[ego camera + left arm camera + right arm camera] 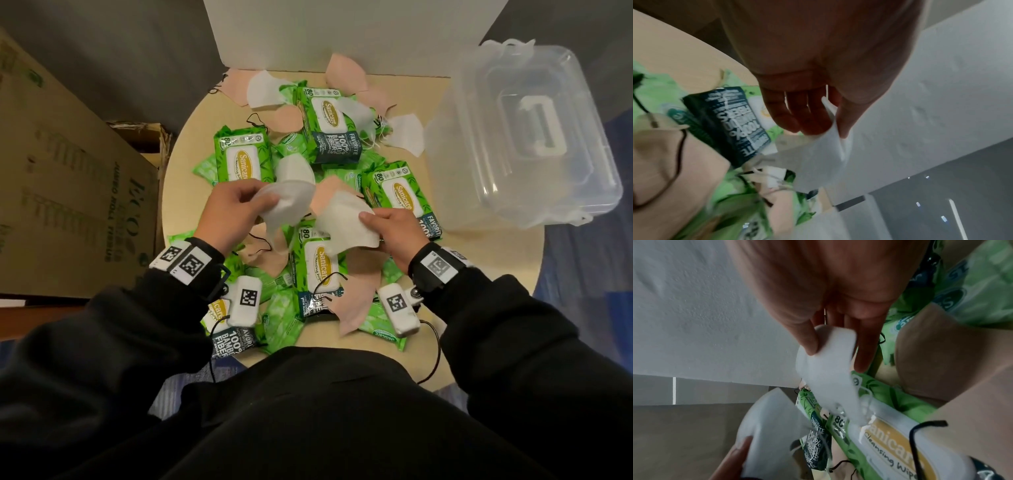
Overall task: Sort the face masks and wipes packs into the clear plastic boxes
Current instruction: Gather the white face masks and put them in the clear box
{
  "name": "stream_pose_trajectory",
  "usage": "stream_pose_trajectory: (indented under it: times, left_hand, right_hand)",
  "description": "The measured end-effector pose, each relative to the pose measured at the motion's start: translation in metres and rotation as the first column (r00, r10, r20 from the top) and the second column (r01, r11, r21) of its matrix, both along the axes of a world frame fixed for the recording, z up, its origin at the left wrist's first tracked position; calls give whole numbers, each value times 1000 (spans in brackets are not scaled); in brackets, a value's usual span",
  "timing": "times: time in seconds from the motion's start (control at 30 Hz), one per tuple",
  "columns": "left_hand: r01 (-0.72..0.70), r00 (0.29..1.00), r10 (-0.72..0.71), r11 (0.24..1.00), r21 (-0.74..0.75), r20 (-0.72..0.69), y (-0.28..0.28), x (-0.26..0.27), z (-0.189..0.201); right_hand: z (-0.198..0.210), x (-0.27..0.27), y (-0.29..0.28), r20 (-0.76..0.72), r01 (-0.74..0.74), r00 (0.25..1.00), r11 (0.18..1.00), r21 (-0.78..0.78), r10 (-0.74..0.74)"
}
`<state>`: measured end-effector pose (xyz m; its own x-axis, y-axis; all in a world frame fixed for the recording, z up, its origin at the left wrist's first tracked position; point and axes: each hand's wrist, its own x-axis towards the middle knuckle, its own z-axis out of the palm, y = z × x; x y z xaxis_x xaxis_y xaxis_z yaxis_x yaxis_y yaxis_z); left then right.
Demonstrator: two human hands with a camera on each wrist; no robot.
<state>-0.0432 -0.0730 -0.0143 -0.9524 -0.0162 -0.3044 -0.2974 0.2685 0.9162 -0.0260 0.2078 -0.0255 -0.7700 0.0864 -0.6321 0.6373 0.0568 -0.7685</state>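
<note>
Both hands are up over the middle of the round table point(496, 260), each with a white face mask in it. The left hand point(229, 209) has its fingers curled round the edge of one white mask point(291, 195), thumb on top; from the left wrist view the mask point(824, 154) hangs down from between the thumb and the fingers point(807, 116). The right hand point(394, 233) pinches a second white mask point(346, 222) by its near edge, thumb pressed on top and fingers underneath; the right wrist view shows the thumb on that mask point(826, 356) and the fingers point(863, 344) behind it. The two masks sit just beside each other, nearly touching, between the hands and above the pile.

Under them the table is strewn with green wipes packs, one point(318, 267) directly below the right hand's mask and another point(243, 161) just beyond the left hand. Pink masks lie mixed in, one point(356, 294) near the right wrist. More white masks point(263, 90) lie at the far edge. The clear plastic box point(520, 137) stands on the far right of the table with its lid on, well apart from both hands. A cardboard carton point(68, 171) stands to the left of the table.
</note>
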Motion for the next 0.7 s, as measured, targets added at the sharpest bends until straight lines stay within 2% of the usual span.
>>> stream_pose_trajectory:
  times: [0.07,0.13,0.3,0.37,0.43,0.5,0.57,0.6,0.63,0.7]
  left_hand:
    - [-7,997,10,999,32,-76,2,-3,13]
    - [-10,988,10,1000,-1,-155,5,-6,23]
    - [-28,955,-35,977,-210,-293,25,0,29]
    - [26,925,-145,946,-322,-351,40,10,22]
    - [172,883,-333,885,-432,-331,55,21,8]
    - [343,818,-524,775,-530,-237,66,31,-6]
    - [481,764,-634,684,-549,-121,69,37,-15]
    - [520,755,-649,678,-520,-90,68,38,-16]
    - [536,765,-639,705,-464,-87,65,38,-15]
    - [486,831,-545,809,-331,-109,56,36,-11]
  right_hand:
    - [-5,0,2,26,4,1000,1000,-1,-4]
    - [-8,-1,3,77,54,996,997,-50,-50]
    - [-4,-4,-5,186,238,963,936,-258,-194]
    - [-2,-3,-12,251,298,943,894,-334,-221]
    - [-1,0,-20,298,337,927,854,-397,-227]
    - [1,4,-30,317,340,925,829,-445,-210]
    - [0,8,-35,297,313,936,830,-461,-188]
    - [-1,10,-35,270,284,947,841,-460,-172]
    - [-3,12,-34,240,247,959,859,-449,-150]
    - [-6,15,-30,198,170,976,892,-419,-93]
